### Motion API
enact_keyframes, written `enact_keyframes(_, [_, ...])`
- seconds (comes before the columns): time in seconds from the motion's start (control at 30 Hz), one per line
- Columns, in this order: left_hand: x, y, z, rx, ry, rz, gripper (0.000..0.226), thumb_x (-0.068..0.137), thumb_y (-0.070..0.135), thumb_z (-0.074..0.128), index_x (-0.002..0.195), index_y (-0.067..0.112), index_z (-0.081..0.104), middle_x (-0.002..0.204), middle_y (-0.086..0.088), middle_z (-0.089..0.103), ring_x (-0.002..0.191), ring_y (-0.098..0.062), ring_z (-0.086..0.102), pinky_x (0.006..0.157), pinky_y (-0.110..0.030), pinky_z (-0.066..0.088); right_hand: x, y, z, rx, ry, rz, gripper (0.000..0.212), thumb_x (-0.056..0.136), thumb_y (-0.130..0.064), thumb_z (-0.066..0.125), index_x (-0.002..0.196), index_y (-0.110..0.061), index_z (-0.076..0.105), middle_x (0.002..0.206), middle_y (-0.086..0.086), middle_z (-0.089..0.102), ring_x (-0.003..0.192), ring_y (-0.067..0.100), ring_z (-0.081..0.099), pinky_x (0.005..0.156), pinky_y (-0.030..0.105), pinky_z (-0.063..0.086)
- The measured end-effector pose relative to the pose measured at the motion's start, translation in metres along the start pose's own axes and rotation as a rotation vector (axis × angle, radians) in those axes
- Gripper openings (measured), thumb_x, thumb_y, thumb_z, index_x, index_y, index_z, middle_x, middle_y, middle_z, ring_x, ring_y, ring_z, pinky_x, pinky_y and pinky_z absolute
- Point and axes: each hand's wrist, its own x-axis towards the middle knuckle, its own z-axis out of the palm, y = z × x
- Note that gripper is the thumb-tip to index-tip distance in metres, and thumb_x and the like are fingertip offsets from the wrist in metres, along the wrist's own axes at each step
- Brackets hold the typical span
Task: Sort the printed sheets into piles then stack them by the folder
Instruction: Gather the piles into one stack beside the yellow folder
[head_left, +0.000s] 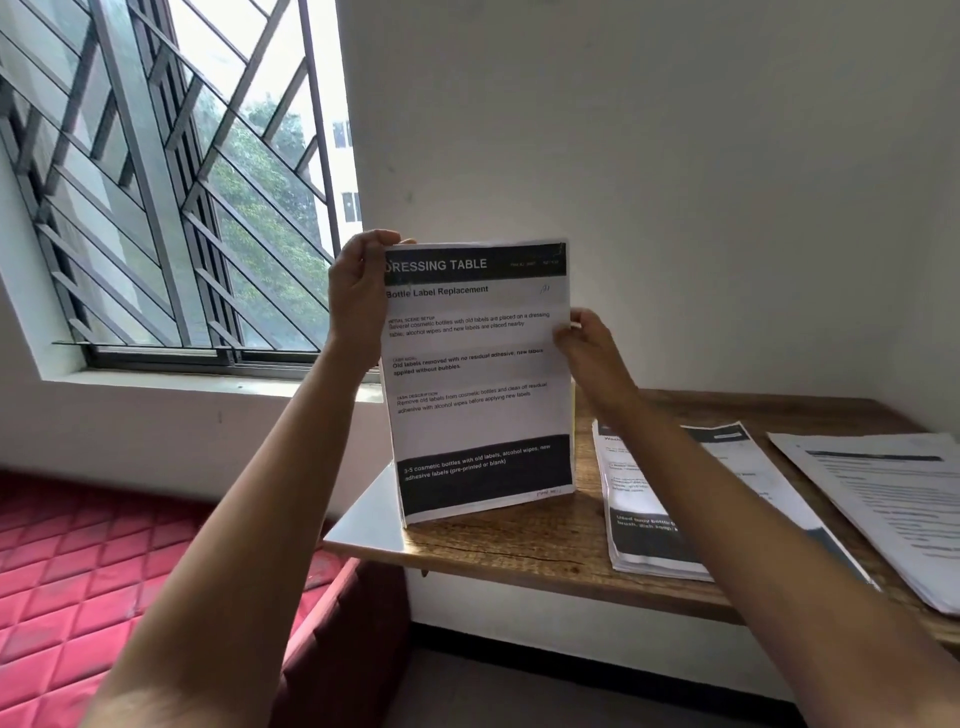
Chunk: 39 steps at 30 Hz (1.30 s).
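Note:
I hold a bundle of printed sheets (478, 379) upright, its lower edge resting on the wooden table (524, 540). The front sheet is headed "DRESSING TABLE". My left hand (358, 296) grips the bundle's upper left edge. My right hand (592, 343) pinches the right edge at mid height. A pile of sheets with dark bands (670, 499) lies flat on the table to the right. Another pile of text sheets (893, 499) lies at the far right. A pale flat folder-like sheet (369, 519) lies under the bundle at the table's left corner, overhanging the edge.
A barred window (171, 182) fills the upper left. A red quilted mattress (104, 582) lies low on the left beside the table. White walls stand close behind the table and at its right end.

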Motion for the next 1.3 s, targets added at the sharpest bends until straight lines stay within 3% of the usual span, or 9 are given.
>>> enact_keyframes(0.13, [0.001,-0.002,-0.002,0.047,0.019,0.002,0.024,0.103,0.014,0.039,0.092,0.015,0.059,0.07,0.008,0.068,0.061,-0.008,0.061,0.059,-0.026,0.051,0.035,-0.034,0.008,-0.001,0.083,-0.084,0.019,0.096,-0.013,0.045,0.113,-0.01,0.052,0.111,0.012,0.061,0.096,0.023,0.06,0.086,0.042,0.051])
enact_keyframes(0.27, [0.003,-0.003,-0.003,0.085,0.027,-0.001,0.012,0.091,0.032,0.057,0.086,0.023,0.063,0.075,-0.002,0.063,0.07,-0.023,0.058,0.067,-0.036,0.048,0.058,-0.049,0.013,-0.009,0.173,-0.109,0.013,0.093,-0.011,0.046,0.099,-0.013,0.058,0.096,0.009,0.063,0.085,0.02,0.057,0.079,0.038,0.049])
enact_keyframes(0.4, [0.004,-0.005,-0.006,0.09,0.046,-0.003,0.004,0.084,0.023,0.062,0.086,0.025,0.066,0.086,-0.012,0.065,0.078,-0.028,0.059,0.072,-0.043,0.049,0.061,-0.052,0.014,-0.005,0.21,-0.097,0.021,0.091,-0.009,0.047,0.083,-0.022,0.061,0.09,0.004,0.065,0.084,0.02,0.059,0.083,0.042,0.052])
enact_keyframes(0.5, [0.01,0.001,-0.003,0.088,0.084,-0.038,0.011,0.086,0.012,0.06,0.086,0.021,0.066,0.082,-0.006,0.07,0.07,-0.022,0.063,0.067,-0.035,0.052,0.061,-0.057,0.012,-0.023,0.222,-0.098,0.025,0.089,-0.008,0.049,0.077,-0.025,0.063,0.088,0.002,0.067,0.086,0.021,0.062,0.086,0.044,0.052])
enact_keyframes(0.67, [0.024,0.012,0.0,0.101,0.053,-0.164,0.018,0.09,0.01,0.058,0.092,0.022,0.071,0.084,-0.004,0.067,0.071,-0.018,0.063,0.065,-0.033,0.057,0.064,-0.071,0.004,-0.109,0.253,-0.131,0.028,0.09,-0.007,0.051,0.075,-0.027,0.063,0.084,-0.004,0.065,0.085,0.016,0.061,0.08,0.034,0.053])
enact_keyframes(0.83, [0.017,0.003,0.003,0.059,0.058,-0.41,0.018,0.094,0.005,0.054,0.087,0.014,0.068,0.083,-0.007,0.065,0.077,-0.02,0.062,0.077,-0.038,0.056,0.065,-0.058,-0.001,-0.095,0.225,0.035,0.03,0.089,-0.003,0.055,0.067,-0.022,0.062,0.077,-0.001,0.063,0.079,0.018,0.061,0.072,0.031,0.053])
enact_keyframes(1.07, [-0.014,-0.062,-0.006,0.015,-0.037,-0.84,0.027,0.097,0.007,0.05,0.122,0.003,0.06,0.101,-0.014,0.065,0.081,-0.019,0.062,0.072,-0.029,0.055,0.061,0.013,-0.015,-0.142,0.17,0.352,0.024,0.081,0.002,0.062,0.065,-0.015,0.066,0.081,0.009,0.068,0.086,0.029,0.066,0.082,0.044,0.056])
enact_keyframes(1.2, [-0.036,-0.099,-0.009,-0.002,0.006,-0.89,0.027,0.097,0.004,0.05,0.123,-0.002,0.058,0.095,-0.014,0.064,0.076,-0.02,0.062,0.058,-0.025,0.057,0.059,0.061,-0.02,-0.119,0.188,0.414,0.021,0.073,0.005,0.066,0.066,-0.015,0.067,0.087,0.012,0.068,0.093,0.034,0.066,0.085,0.051,0.055])
enact_keyframes(1.3, [-0.048,-0.118,-0.014,-0.017,-0.006,-0.901,0.024,0.097,0.001,0.048,0.118,-0.004,0.059,0.09,-0.013,0.064,0.067,-0.016,0.065,0.058,-0.026,0.057,0.048,0.074,-0.017,-0.128,0.19,0.432,0.016,0.08,0.008,0.063,0.085,-0.007,0.068,0.088,0.011,0.064,0.085,0.029,0.063,0.078,0.04,0.056])
